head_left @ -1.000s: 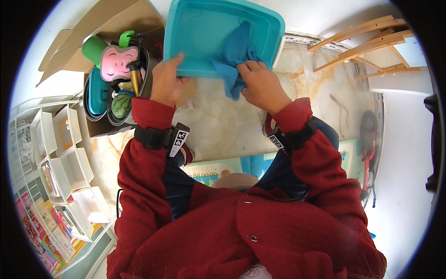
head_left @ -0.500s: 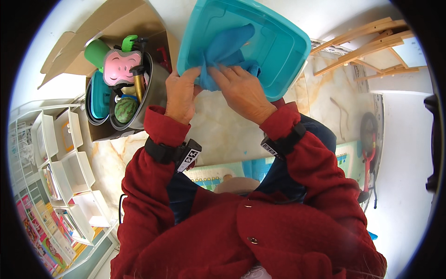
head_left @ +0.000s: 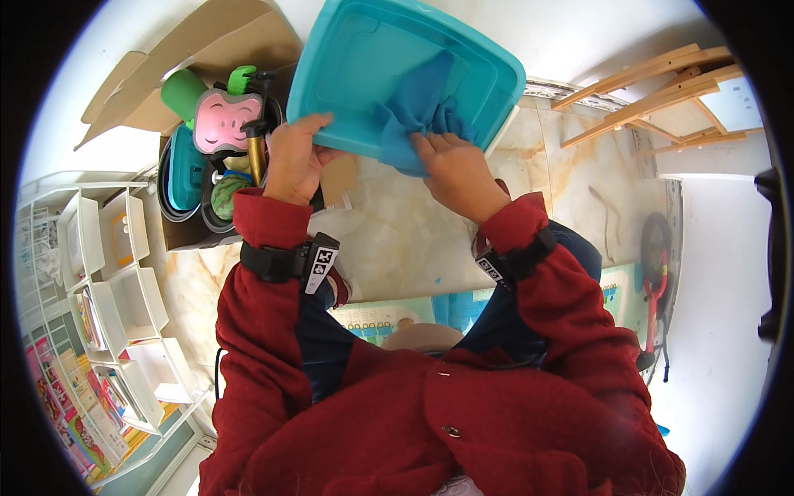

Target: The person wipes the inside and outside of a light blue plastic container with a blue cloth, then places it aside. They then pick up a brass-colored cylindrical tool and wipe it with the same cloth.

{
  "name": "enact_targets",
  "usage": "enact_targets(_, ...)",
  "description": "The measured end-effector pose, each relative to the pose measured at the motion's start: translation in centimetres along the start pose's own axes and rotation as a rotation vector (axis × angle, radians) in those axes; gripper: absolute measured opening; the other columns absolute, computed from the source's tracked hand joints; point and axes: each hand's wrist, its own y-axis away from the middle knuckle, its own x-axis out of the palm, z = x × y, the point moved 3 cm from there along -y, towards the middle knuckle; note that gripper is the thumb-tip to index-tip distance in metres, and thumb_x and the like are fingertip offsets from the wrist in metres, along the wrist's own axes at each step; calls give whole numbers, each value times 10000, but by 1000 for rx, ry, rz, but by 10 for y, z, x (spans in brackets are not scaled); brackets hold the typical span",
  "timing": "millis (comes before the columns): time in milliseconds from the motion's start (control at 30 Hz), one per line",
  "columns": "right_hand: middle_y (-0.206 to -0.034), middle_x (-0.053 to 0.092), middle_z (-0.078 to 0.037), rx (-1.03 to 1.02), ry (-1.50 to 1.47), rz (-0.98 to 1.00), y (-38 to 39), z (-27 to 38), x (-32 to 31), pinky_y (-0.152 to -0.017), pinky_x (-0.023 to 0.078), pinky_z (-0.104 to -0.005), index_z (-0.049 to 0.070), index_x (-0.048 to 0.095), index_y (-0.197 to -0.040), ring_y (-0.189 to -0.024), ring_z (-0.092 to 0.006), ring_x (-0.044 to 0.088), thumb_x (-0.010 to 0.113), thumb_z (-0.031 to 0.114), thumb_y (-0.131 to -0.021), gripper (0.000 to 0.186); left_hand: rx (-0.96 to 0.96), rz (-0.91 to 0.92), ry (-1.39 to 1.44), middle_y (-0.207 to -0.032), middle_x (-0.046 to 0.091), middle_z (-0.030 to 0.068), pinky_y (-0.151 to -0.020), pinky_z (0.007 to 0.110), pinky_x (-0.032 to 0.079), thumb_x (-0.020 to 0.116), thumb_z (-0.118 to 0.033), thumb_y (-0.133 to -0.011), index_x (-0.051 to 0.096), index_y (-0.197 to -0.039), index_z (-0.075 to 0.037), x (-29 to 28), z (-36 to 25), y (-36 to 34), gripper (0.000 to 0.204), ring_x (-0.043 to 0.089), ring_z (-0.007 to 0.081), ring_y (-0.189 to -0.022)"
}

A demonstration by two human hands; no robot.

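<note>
A turquoise plastic bin [head_left: 331,58] is held up in front of me, its open side facing me. My left hand [head_left: 296,159] grips its near left rim, thumb over the edge and fingers beneath. With my right hand [head_left: 460,172] I pinch a blue cloth [head_left: 423,93] against the near rim. Part of the cloth lies inside the bin, and part drapes over the rim beside my right fingers. My right fingertips are partly hidden in the cloth folds.
At left, a cardboard box [head_left: 178,50] holds a grey tub with a pink smiling pad [head_left: 225,122], a gold-barrelled pump [head_left: 254,149] and a green striped ball [head_left: 231,197]. White shelves [head_left: 136,302] stand further left. Folded wooden frames [head_left: 645,95] lean at right, above a wheeled red toy [head_left: 655,281].
The bin has shifted left and tilted. My left hand has left the cloth and now grips the rim. My right hand has moved slightly right along the rim with the cloth.
</note>
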Motion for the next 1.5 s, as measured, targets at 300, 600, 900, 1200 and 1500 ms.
enact_targets(300,-844,601,-115,-48,-45,-95,-5,21,-7,-631,482,-364,-18,540,-1005,-750,-266,591,598,15,-683,328,-147,4,107,-995,618,84,-801,367,527,587,-166,-857,572,-1023,-22,27,45,4,220,614,197,-885)
enact_targets(600,-840,596,-120,-92,-87,107,6,17,3,-686,446,-373,-7,584,-960,-763,-278,578,627,32,-643,322,-181,67,-131,-961,602,92,-761,382,543,591,-112,-810,555,-1026,-10,18,20,0,241,625,211,-831)
enact_targets(900,-980,598,-105,-126,-36,171,11,16,1,-808,423,-387,41,597,-1067,-909,-279,566,584,13,-674,394,58,52,-430,-954,581,96,-634,394,575,630,-99,-745,506,-1099,-18,30,-14,10,384,621,230,-781)
enact_targets(1200,-933,599,-125,-135,-139,54,7,40,14,-687,461,-385,4,605,-976,-787,-288,578,612,46,-658,321,411,-129,-853,-654,627,167,-586,360,483,595,-165,-715,604,-716,60,29,-7,6,225,623,278,-597)
enact_targets(1500,-937,586,-130,-53,-474,423,6,41,6,-752,463,-425,28,630,-992,-905,-342,563,687,188,-720,321,530,-129,-1084,-701,591,266,-661,441,475,572,-203,-718,595,-782,57,24,-2,5,268,597,430,-710)
